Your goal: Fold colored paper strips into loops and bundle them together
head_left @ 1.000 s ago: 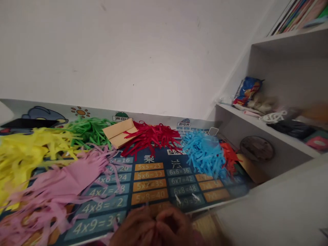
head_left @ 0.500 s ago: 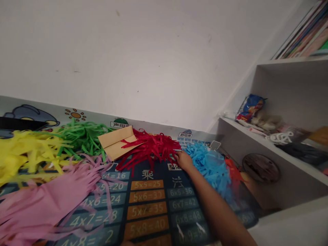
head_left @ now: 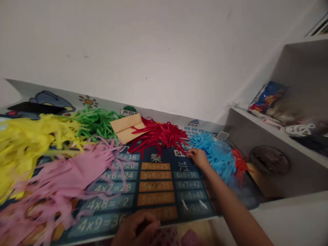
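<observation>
My right hand point(head_left: 199, 158) reaches over the printed table mat, with its fingertips pinched together at the loose ends of the red paper fringe point(head_left: 166, 135). One red strip appears to run up to the fingertips. Just right of that hand is blue fringed paper point(head_left: 215, 150). A tan folded piece of card point(head_left: 129, 126) touches the left side of the red fringe. My left hand point(head_left: 137, 227) is low in the view, at the table's near edge, blurred and dim. Its fingers are curled, and what they hold, if anything, is hidden.
Yellow point(head_left: 33, 140), green point(head_left: 98, 121) and pink point(head_left: 74, 171) fringed papers spread over the left side. Orange-red fringed paper point(head_left: 239, 164) lies by the grey shelf wall point(head_left: 238, 126). A dark flat object point(head_left: 38, 108) is at the back left. The shelf holds a blue packet point(head_left: 271, 94) and white cord point(head_left: 298, 129).
My right hand has drawn back slightly toward me and to the right, and a red strip now crosses the printed label. My left hand has come into view. The camera has tilted.
</observation>
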`<action>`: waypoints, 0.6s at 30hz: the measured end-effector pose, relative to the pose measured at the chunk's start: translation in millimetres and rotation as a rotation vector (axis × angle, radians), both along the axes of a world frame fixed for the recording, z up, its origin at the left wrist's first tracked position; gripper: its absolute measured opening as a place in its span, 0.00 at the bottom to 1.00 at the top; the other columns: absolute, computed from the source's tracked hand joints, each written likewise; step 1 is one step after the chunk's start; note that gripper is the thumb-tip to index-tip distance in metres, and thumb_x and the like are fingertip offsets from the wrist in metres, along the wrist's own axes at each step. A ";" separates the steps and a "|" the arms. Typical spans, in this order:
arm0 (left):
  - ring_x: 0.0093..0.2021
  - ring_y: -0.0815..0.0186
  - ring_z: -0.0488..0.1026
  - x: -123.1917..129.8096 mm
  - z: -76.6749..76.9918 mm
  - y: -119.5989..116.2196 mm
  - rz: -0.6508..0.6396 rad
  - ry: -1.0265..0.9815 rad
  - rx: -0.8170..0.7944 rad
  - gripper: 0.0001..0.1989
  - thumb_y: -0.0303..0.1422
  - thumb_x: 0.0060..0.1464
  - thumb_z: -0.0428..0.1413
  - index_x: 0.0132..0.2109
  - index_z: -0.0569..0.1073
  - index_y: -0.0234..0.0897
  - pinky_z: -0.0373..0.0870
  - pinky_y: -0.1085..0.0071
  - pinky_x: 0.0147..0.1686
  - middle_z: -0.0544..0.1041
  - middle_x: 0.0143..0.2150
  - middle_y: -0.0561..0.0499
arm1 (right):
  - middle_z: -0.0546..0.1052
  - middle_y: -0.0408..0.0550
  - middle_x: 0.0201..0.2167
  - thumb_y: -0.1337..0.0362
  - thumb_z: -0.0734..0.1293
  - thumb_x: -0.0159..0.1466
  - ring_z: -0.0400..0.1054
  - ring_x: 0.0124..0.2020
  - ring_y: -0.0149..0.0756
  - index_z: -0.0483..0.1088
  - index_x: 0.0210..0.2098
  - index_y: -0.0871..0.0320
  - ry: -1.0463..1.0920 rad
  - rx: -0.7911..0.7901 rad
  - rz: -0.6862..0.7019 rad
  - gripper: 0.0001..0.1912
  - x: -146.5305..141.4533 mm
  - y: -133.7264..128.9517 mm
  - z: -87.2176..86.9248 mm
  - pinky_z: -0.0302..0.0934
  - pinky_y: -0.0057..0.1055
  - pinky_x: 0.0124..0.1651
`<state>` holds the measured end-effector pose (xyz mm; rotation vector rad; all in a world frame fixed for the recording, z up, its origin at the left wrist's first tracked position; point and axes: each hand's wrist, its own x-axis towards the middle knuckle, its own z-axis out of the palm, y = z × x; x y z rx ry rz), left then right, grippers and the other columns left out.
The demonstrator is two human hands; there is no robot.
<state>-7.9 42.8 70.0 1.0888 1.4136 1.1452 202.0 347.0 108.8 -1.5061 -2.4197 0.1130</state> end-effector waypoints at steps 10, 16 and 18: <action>0.21 0.71 0.61 10.3 19.9 -10.9 0.188 -0.202 -0.050 0.14 0.42 0.48 0.57 0.28 0.76 0.34 0.58 0.77 0.21 0.68 0.21 0.55 | 0.78 0.58 0.38 0.61 0.59 0.63 0.71 0.41 0.47 0.76 0.40 0.61 0.330 0.225 0.069 0.17 2.3 -79.6 -16.7 0.65 0.46 0.48; 0.27 0.68 0.69 10.6 15.5 -9.6 0.168 -0.061 0.087 0.09 0.35 0.52 0.56 0.30 0.77 0.36 0.63 0.76 0.28 0.74 0.26 0.52 | 0.78 0.50 0.36 0.55 0.69 0.59 0.73 0.38 0.41 0.78 0.33 0.54 0.730 -0.326 0.159 0.10 -23.2 -203.0 -25.4 0.68 0.35 0.42; 0.29 0.67 0.70 11.2 16.6 -10.3 0.145 0.020 0.119 0.09 0.34 0.53 0.54 0.30 0.77 0.36 0.64 0.75 0.30 0.75 0.27 0.52 | 0.79 0.48 0.32 0.55 0.71 0.56 0.74 0.34 0.41 0.77 0.32 0.54 0.902 -0.564 0.112 0.09 -34.3 -237.3 -34.4 0.69 0.33 0.38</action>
